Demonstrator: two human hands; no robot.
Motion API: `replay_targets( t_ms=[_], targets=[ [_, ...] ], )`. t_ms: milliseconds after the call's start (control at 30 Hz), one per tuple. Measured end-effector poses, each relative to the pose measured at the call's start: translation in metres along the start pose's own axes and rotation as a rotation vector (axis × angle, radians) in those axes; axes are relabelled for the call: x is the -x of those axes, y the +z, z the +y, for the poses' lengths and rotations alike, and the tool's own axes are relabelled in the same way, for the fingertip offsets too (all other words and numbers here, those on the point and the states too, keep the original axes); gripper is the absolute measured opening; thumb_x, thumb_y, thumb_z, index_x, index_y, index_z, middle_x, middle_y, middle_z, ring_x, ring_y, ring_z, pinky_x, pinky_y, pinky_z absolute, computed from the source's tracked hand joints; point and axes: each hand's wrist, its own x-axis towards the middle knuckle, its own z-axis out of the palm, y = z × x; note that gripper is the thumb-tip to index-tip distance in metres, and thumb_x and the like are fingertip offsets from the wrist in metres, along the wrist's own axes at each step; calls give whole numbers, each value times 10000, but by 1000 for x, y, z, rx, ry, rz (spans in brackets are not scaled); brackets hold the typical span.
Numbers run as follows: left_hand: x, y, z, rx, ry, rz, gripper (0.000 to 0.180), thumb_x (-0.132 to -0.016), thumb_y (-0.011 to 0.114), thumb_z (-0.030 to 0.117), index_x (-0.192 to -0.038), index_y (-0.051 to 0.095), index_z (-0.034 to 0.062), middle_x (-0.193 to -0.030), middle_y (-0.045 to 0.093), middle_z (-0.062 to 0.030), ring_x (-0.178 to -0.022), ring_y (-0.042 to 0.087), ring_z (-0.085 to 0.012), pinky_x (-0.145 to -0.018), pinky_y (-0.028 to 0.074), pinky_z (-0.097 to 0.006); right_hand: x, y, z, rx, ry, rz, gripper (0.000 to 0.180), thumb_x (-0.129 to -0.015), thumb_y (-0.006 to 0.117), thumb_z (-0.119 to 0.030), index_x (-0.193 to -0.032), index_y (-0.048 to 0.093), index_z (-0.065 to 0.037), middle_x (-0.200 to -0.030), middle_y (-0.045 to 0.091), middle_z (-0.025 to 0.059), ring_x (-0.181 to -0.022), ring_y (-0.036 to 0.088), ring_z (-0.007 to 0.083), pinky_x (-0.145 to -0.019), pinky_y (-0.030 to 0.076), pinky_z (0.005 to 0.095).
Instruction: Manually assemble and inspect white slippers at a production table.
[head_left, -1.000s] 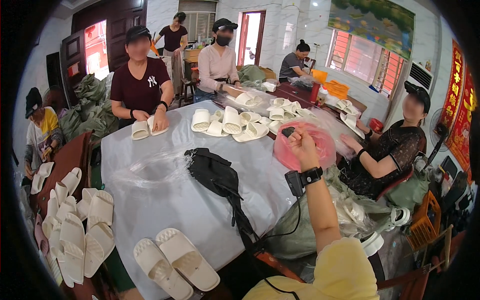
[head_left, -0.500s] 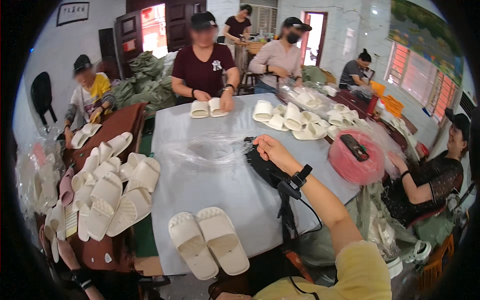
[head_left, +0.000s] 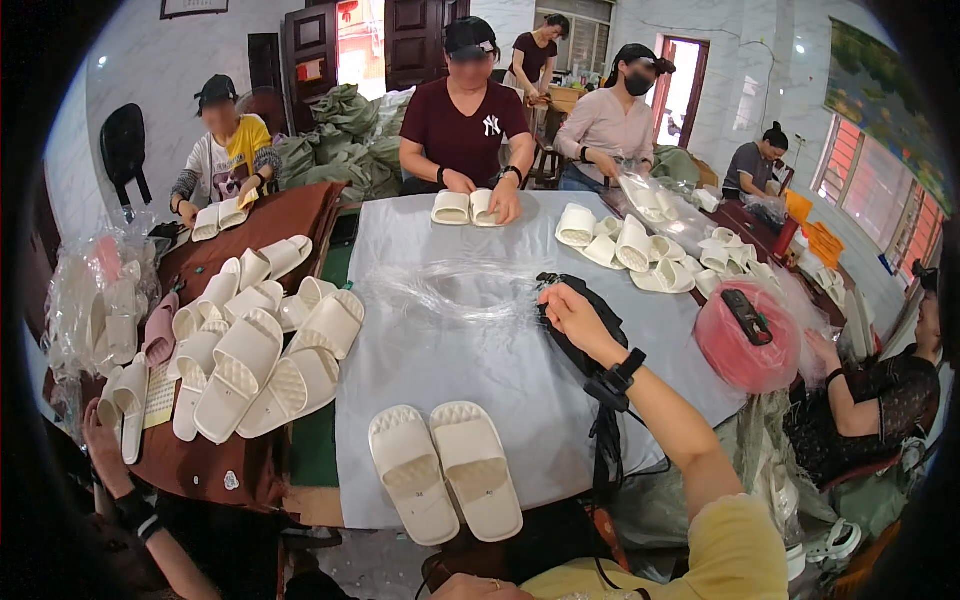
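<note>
My right hand (head_left: 568, 308) reaches out over the grey table cover (head_left: 400, 380), a black watch on its wrist. Its fingers curl onto the edge of a heap of clear plastic bags (head_left: 450, 288) in the middle of the table. Under the hand and forearm lies a black bag (head_left: 585, 350) with a strap hanging off the table. A pair of white slippers (head_left: 445, 470) lies side by side near the front edge. Only a sliver of my left hand (head_left: 480, 588), with a ring, shows at the bottom edge.
A pink bundle (head_left: 745, 350) with a black device on it lies at the right. Several white slippers (head_left: 255, 350) are heaped on the brown table at the left, more slippers (head_left: 625, 245) at the far right. Several people sit around; another person's hand (head_left: 100, 440) rests at the lower left.
My right hand has moved left from the pink bundle, across the black bag, to the clear plastic bags. The view has swung left, showing the slipper heap.
</note>
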Motion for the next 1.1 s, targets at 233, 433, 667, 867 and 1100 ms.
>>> replay_targets(
  t_ms=[233, 433, 667, 867, 1100],
  targets=[
    [-3, -1, -1, 3, -7, -58, 100, -759, 637, 140, -803, 622, 52, -662, 588, -85, -573, 580, -250, -492, 447, -320, -55, -18, 45, -249, 481, 13, 141, -895, 387, -102, -911, 497, -15, -596, 437, -11, -454, 338, 75, -390, 276, 219],
    [5, 1, 6, -44, 4, -22, 114, -765, 636, 165, -810, 619, 62, -661, 586, -79, -573, 580, -244, -492, 446, -325, -72, -10, 50, -268, 661, -26, 109, -883, 399, -101, -891, 492, -43, -597, 436, -16, -457, 342, 75, -394, 290, 218],
    [6, -2, 0, -53, 66, -20, 110, -774, 625, 160, -827, 605, 65, -650, 576, -74, -563, 573, -243, -485, 442, -332, -55, -12, 44, -312, 578, -145, 138, -859, 410, -61, -960, 493, -18, -651, 442, -13, -499, 355, 73, -429, 309, 212],
    [11, -10, -2, -58, 33, -21, 145, -778, 629, 186, -827, 603, 53, -659, 573, -78, -575, 574, -244, -474, 443, -333, 31, 10, -4, -152, 680, -765, 205, -860, 443, -121, -1026, 520, -29, -741, 456, -38, -615, 404, 55, -542, 345, 163],
    [8, -9, -6, -58, 58, -15, 169, -796, 605, 199, -853, 601, 40, -690, 580, -81, -581, 575, -244, -474, 446, -327, 242, 48, 122, -140, 790, -1949, 271, -857, 431, -233, -1004, 555, -43, -661, 508, -8, -547, 464, 98, -487, 388, 246]
  ],
)
